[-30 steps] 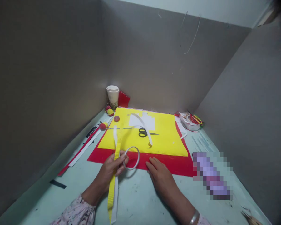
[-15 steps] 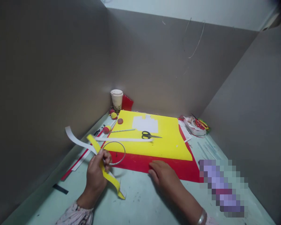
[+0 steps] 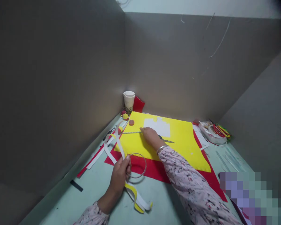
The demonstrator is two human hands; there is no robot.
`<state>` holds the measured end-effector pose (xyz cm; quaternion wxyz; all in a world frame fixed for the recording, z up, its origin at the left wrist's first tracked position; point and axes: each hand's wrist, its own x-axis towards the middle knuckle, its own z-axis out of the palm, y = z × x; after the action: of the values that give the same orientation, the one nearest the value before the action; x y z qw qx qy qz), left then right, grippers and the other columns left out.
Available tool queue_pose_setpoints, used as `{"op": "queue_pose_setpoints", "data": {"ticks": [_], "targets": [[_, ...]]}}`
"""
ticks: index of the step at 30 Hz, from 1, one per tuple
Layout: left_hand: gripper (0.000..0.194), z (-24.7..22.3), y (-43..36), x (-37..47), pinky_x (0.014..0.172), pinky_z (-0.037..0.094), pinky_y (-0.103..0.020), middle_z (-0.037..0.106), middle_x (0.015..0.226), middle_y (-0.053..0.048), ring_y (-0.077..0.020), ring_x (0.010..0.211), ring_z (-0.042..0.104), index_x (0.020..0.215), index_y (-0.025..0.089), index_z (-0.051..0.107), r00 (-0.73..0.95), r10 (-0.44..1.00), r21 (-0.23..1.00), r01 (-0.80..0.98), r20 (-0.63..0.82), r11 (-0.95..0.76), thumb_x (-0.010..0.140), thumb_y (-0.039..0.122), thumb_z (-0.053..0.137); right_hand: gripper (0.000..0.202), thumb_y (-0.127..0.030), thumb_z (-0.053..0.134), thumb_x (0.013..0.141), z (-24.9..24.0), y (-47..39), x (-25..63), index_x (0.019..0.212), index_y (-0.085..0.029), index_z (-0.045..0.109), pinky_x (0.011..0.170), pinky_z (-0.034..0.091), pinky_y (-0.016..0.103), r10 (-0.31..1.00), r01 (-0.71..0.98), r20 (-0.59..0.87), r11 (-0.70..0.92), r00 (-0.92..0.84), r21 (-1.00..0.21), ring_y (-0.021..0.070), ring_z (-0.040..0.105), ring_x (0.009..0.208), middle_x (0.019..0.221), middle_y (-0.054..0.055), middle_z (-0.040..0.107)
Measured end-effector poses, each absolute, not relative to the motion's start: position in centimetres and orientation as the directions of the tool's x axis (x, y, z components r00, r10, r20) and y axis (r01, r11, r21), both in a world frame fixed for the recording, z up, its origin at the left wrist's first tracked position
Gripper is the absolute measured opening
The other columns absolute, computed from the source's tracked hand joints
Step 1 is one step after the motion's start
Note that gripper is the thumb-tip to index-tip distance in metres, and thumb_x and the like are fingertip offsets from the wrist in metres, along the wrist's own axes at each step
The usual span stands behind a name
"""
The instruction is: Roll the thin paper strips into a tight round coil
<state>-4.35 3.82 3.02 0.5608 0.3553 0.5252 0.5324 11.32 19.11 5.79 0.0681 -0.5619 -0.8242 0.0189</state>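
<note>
Closed around strips of corrugated paper (image 3: 131, 187), yellow on one side and white on the other, is my left hand (image 3: 120, 175). Their ends curl above and below my fist. A thin grey hoop (image 3: 145, 167) sticks out to the right from the same fingers. My right hand (image 3: 151, 136) reaches over the yellow corrugated sheet (image 3: 182, 153), fingertips closed at the right end of a thin pale stick (image 3: 130, 132). Partly hidden behind that hand are the scissors (image 3: 170, 141). A white paper piece (image 3: 162, 127) lies just beyond it.
A red sheet (image 3: 152, 170) lies under the yellow one. A paper cup (image 3: 129, 101) stands in the back left corner, with red-and-yellow rolls (image 3: 125, 116) and a brown disc (image 3: 131, 122) nearby. At right sits a bag of supplies (image 3: 212, 132) with red-handled pliers (image 3: 220, 129). Grey partitions enclose the table.
My right hand has moved from the front table edge forward to the stick. The strip that lay across the yellow sheet is now in my left hand with the other one. The view has shifted left.
</note>
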Motion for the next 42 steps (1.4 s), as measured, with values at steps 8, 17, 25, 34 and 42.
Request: {"op": "queue_pose_setpoints", "data": {"ticks": [8,17,25,34,42], "targets": [[0.057,2.1,4.3,-4.6,0.043,0.027,-0.019,0.041,0.048,0.008,-0.0062,0.043,0.035,0.074,0.018,0.055,-0.098,0.966,0.941,-0.268,-0.239,0.206,0.070,0.073,0.069,0.025,-0.008,0.052,0.094,5.1,19.0,11.7,0.111,-0.010,0.071,0.098,0.050,0.041,0.972,0.925,0.043,0.235,-0.233,-0.297,0.0280,0.065,0.114,0.118,0.021,0.069],[0.051,2.5,4.1,-4.6,0.044,0.026,-0.020,0.047,0.052,0.006,-0.0066,0.044,0.036,0.081,0.015,0.063,-0.068,0.975,0.948,-0.254,-0.214,0.190,0.071,0.064,0.068,0.040,-0.024,0.049,0.083,4.9,11.2,18.5,0.114,-0.014,0.073,0.065,0.053,0.027,0.993,0.577,-0.098,-0.041,-0.069,-0.816,0.0167,0.067,0.069,0.079,0.004,0.073],[0.042,2.9,4.1,-4.6,0.047,0.029,-0.022,0.048,0.053,0.006,-0.0081,0.046,0.036,0.076,0.017,0.060,-0.032,0.981,0.964,-0.193,-0.191,0.181,0.074,0.058,0.064,0.027,-0.032,0.072,0.068,3.4,6.4,18.4,0.089,-0.017,0.065,0.062,0.050,0.028,0.970,0.037,-0.220,-0.217,-0.100,-0.975,0.0132,0.060,0.063,0.070,-0.002,0.060],[0.041,2.2,4.2,-4.7,0.049,0.030,-0.024,0.049,0.053,0.005,-0.0101,0.047,0.039,0.084,0.016,0.062,0.063,0.987,0.975,-0.153,-0.151,0.159,0.075,0.056,0.065,0.020,-0.027,0.064,0.063,2.3,4.7,16.6,0.079,-0.021,0.054,0.057,0.046,0.027,0.965,0.039,-0.238,-0.235,-0.113,-0.971,0.0114,0.056,0.053,0.063,-0.007,0.055],[0.046,3.0,3.6,-4.4,0.052,0.034,-0.024,0.055,0.062,0.001,-0.0121,0.055,0.046,0.088,0.015,0.067,0.156,0.976,0.979,-0.110,-0.155,0.173,0.069,0.056,0.079,0.019,-0.023,0.063,0.066,3.5,2.4,13.6,0.083,-0.020,0.056,0.057,0.044,0.025,0.914,0.076,-0.255,-0.243,-0.317,-0.967,0.0100,0.049,0.058,0.069,-0.005,0.053]]}}
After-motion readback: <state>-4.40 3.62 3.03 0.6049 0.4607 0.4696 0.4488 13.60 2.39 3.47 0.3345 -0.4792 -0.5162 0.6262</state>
